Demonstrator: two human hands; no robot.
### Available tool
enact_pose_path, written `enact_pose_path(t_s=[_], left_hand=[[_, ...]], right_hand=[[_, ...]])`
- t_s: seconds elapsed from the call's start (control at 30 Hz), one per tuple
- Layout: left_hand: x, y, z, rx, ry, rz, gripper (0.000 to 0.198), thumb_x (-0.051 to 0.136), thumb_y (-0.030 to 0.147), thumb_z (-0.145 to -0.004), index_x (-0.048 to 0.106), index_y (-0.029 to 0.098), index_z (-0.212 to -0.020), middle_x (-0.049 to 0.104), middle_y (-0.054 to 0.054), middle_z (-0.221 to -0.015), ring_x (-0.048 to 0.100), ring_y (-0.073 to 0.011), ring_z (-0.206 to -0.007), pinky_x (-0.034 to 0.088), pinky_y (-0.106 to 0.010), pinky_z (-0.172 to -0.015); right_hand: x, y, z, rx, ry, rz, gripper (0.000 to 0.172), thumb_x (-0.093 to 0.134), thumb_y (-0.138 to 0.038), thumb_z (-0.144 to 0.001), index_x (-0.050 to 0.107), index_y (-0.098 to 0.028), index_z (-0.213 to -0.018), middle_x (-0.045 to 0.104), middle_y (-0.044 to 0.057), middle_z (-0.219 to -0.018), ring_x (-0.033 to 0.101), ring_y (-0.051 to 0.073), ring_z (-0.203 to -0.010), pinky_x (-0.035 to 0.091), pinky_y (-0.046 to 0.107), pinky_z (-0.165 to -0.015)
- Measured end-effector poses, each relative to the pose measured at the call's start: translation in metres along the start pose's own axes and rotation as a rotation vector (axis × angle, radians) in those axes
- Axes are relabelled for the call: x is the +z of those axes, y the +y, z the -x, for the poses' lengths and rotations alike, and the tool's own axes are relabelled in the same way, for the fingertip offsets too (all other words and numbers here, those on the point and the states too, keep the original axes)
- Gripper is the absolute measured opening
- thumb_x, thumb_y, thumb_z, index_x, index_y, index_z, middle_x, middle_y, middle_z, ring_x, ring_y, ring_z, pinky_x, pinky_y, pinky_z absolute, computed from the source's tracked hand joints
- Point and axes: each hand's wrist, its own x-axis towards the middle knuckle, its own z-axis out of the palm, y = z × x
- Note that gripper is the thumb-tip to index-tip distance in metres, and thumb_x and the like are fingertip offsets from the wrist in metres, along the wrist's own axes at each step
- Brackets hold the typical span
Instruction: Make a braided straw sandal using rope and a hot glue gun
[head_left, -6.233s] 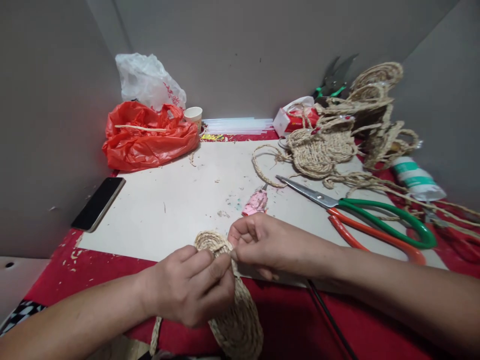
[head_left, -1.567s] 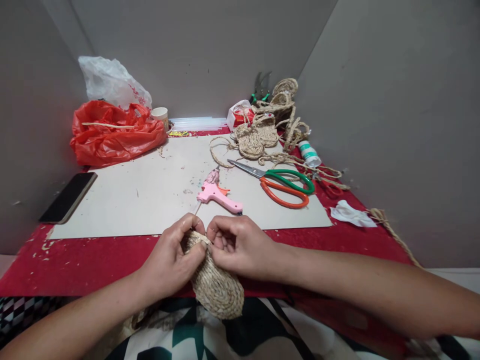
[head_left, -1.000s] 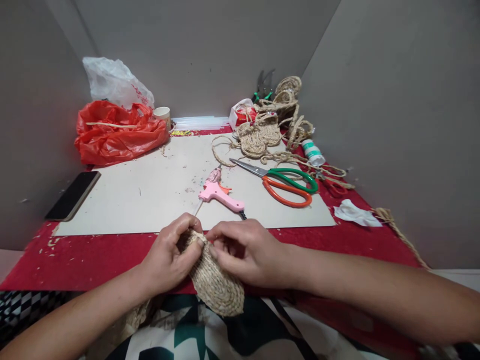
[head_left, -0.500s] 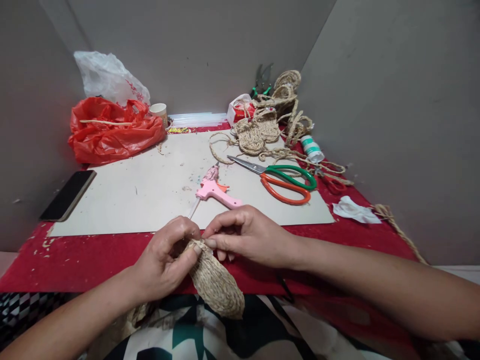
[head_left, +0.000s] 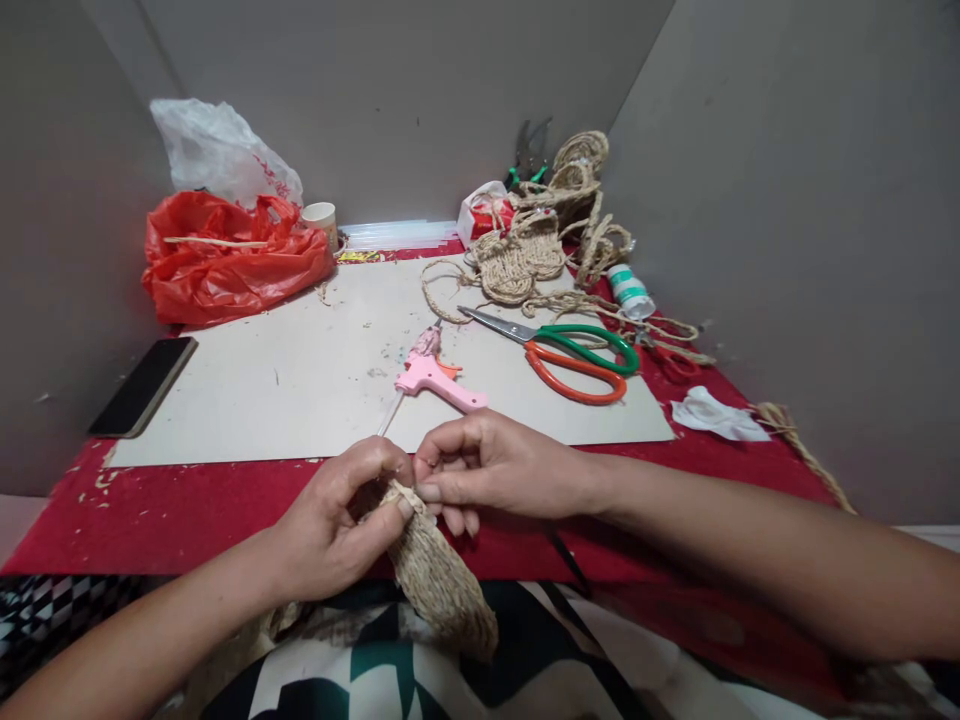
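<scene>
My left hand point(head_left: 341, 520) is closed around the upper end of a woven straw piece point(head_left: 446, 585), with the thumb pressed on its front. The piece is tan, made of rows of twisted straw cord, and hangs down to the right over my lap. Right at its top edge, my right hand point(head_left: 502, 470) pinches with thumb and forefinger; whatever lies between those fingertips is too small to make out. Just beyond both hands a pink glue gun point(head_left: 431, 375) lies on the board, a clear glue stick point(head_left: 390, 413) poking from its back.
Scissors point(head_left: 577, 360) with green and orange handles lie on the pale board point(head_left: 247, 400). Straw cord and woven pieces point(head_left: 517, 265) are heaped at back right, near pruning shears point(head_left: 529, 155). At left are a red plastic bag point(head_left: 232, 275), a paper cup point(head_left: 321, 220) and a phone point(head_left: 142, 388).
Both hands and the straw piece have shifted slightly right in view. The piece's lower end hangs a little lower. My right fingertips stay at its top edge, with the lower fingers more visible.
</scene>
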Motion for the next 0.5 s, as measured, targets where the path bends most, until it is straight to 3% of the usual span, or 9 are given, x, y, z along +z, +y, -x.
enact_pose_path(t_s=[0.27, 0.5], left_hand=[[0.0004, -0.0023, 0.0002, -0.084, 0.004, 0.023, 0.004, 0.048, 0.015, -0.090, 0.048, 0.019, -0.089, 0.049, 0.000, -0.080, 0.046, -0.0114, -0.072, 0.039, -0.025, -0.065], [-0.0025, -0.0066, 0.0061, -0.131, -0.043, 0.217, 0.003, 0.051, 0.022, -0.090, 0.050, 0.019, -0.091, 0.051, -0.002, -0.085, 0.048, -0.0136, -0.078, 0.039, -0.027, -0.068]], right_hand=[[-0.0002, 0.0028, -0.0041, 0.007, 0.007, 0.057, 0.007, 0.058, -0.018, -0.079, 0.053, -0.015, -0.077, 0.050, -0.009, -0.051, 0.046, 0.002, -0.040, 0.040, 0.012, -0.041], [-0.0008, 0.0056, -0.0035, 0.014, -0.054, -0.016, 0.006, 0.057, -0.018, -0.079, 0.052, -0.015, -0.077, 0.051, -0.009, -0.049, 0.046, 0.003, -0.038, 0.039, 0.012, -0.039]])
